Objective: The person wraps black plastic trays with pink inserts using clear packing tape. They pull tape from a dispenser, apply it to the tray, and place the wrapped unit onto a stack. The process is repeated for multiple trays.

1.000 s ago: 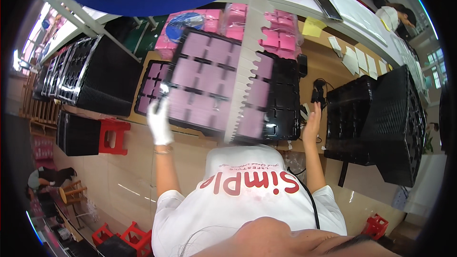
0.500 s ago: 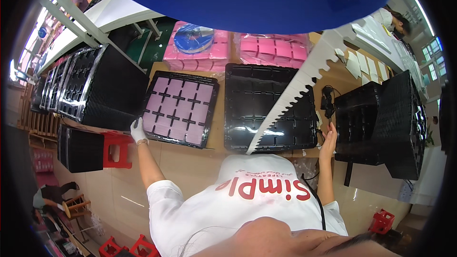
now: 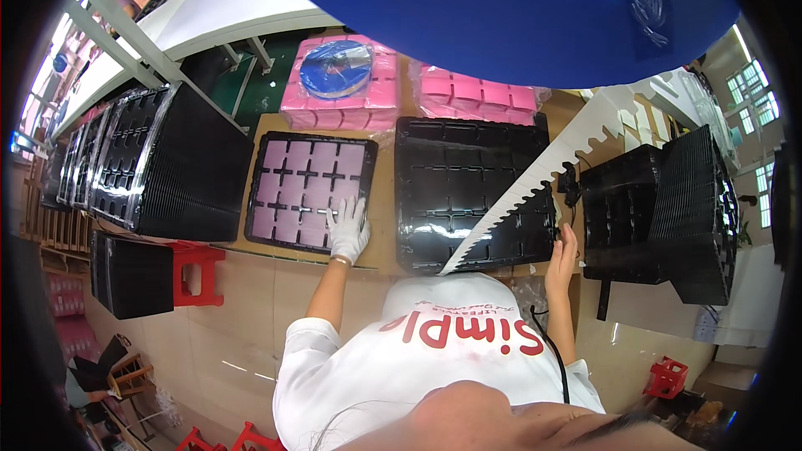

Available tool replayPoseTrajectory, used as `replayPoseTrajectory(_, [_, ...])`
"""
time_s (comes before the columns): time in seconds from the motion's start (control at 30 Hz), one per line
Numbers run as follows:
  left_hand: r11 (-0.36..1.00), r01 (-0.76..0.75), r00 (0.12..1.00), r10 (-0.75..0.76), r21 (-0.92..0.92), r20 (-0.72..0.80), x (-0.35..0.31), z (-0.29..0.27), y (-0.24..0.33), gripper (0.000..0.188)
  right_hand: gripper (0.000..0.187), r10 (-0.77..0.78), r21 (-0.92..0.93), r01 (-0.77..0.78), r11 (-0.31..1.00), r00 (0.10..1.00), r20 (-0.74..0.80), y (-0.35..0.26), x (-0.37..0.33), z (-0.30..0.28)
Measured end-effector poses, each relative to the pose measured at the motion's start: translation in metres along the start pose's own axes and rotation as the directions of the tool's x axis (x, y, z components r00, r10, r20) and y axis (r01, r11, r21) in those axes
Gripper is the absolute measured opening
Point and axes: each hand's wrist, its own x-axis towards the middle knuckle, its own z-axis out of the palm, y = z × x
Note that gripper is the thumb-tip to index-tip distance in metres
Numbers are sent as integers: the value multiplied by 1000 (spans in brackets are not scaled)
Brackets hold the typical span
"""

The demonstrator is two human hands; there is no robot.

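Gloved left hand point(image 3: 349, 232) on pink-filled black tray point(image 3: 308, 173).

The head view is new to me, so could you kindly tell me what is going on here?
A person stands at a brown work surface, their white-gloved left hand resting open on the near right corner of a black-rimmed tray of pink pieces. The bare right hand is open by the near right corner of a larger black tray; whether it touches is unclear. Behind are pink packs, one with a blue roll on top.

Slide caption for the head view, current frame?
Gloved left hand on a pink-filled tray; bare right hand beside an all-black tray.
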Motion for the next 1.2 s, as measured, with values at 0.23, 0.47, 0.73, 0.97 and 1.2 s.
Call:
replayPoseTrajectory(0.23, [1000, 19, 1000, -19, -11, -4, 4, -6, 12, 67, 39, -75, -14, 76, 997, 993, 90, -21, 6, -2])
replayPoseTrajectory(0.47, [999, 51, 999, -51, 3, -17, 6, 1, 10, 65, 38, -7, 44, 2, 999, 993, 120, -11, -1, 1])
replayPoseTrajectory(0.73, [1000, 18, 1000, -18, -24, -2, -1, -5, 1, 65, 38, -43, 20, 40, 999, 964, 262, -17, 5, -7])
replayPoseTrajectory(0.97, [993, 119, 992, -120, -26, -47, 4, 13, 14, 62, 37, -82, 50, 71, 996, 954, 289, -25, 6, 0])
replayPoseTrajectory(1.2, [982, -180, 981, 175, 50, 85, -57, -30, -8, 70, 33, -91, 20, 89, 996, 977, 193, -5, 3, -12])
